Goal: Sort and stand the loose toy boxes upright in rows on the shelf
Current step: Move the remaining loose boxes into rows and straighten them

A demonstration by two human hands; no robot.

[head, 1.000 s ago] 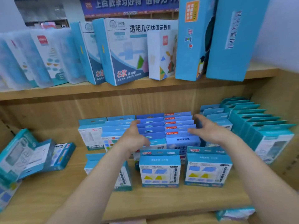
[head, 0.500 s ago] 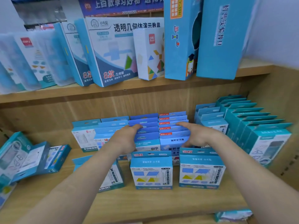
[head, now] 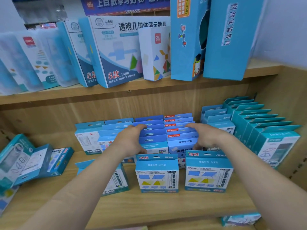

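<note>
Most small blue cardboard toy boxes (head: 157,173) stand in rows on the wooden shelf (head: 166,206); tilted ones (head: 33,163) remain left. Left hand (head: 131,141) and right hand (head: 207,136), fingers spread, bracket the middle rows (head: 166,130).

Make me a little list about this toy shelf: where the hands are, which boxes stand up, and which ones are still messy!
left hand: on the dark blue row, fingers curled over the box tops
right hand: on the red-label row, fingers spread
standing neatly: two front boxes with yellow shapes; teal row at right
still messy: teal boxes leaning at far left
upper shelf: big boxes, several tilted
held in hands: nothing lifted
</note>
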